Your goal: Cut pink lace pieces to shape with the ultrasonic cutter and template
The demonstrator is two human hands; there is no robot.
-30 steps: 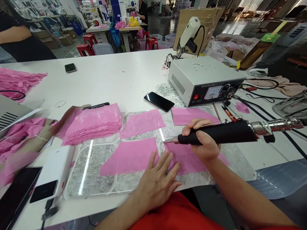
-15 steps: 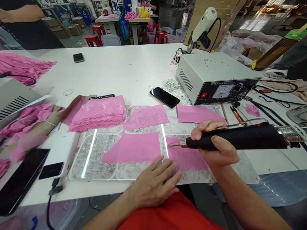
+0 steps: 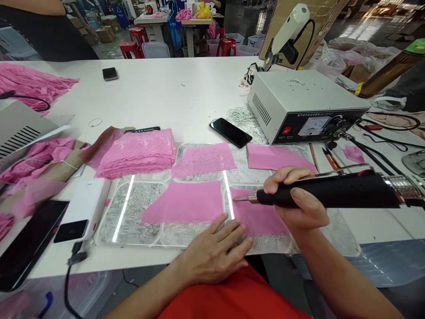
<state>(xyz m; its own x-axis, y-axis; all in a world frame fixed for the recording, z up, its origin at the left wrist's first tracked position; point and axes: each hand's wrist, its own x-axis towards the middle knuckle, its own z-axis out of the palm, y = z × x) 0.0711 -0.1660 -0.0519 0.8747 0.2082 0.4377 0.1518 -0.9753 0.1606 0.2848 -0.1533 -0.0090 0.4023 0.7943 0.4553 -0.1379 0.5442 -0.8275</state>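
Observation:
My right hand (image 3: 299,199) is wrapped round a black handpiece with a thin metal tip (image 3: 335,190), its cable leading off to the right. The tip points left, over or on the edge of a pink fabric piece (image 3: 259,217); whether it touches, I cannot tell. My left hand (image 3: 219,248) lies flat with its fingers spread, fingertips by the lower right corner of another pink fabric piece (image 3: 189,201). Both pieces rest on a clear-covered, marbled work board (image 3: 133,212). Behind them are a dotted pink piece (image 3: 206,159) and a plain pink piece (image 3: 279,157).
A pink lace stack (image 3: 136,153) stands at the board's back left. Behind the board are a black phone (image 3: 231,132) and a grey control box (image 3: 308,104) with a meter. A white power bank (image 3: 83,212) lies at the left. Another person's arm (image 3: 36,6) shows across the table.
The view has shifted slightly, so the table appears a little higher. Both hands and the handpiece hold nearly the same place over the board.

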